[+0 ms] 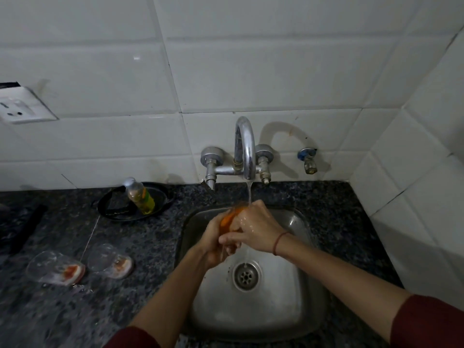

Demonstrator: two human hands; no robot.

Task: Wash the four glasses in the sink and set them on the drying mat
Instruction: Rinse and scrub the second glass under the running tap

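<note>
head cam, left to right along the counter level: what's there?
Wall socket → two upturned glasses → soap bottle → both hands holding an orange item under the tap → small wall valve.

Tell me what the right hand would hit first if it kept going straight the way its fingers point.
The right hand points left, wrapped over the orange glass, so it would press straight into the left hand gripping that glass from the other side.
</note>
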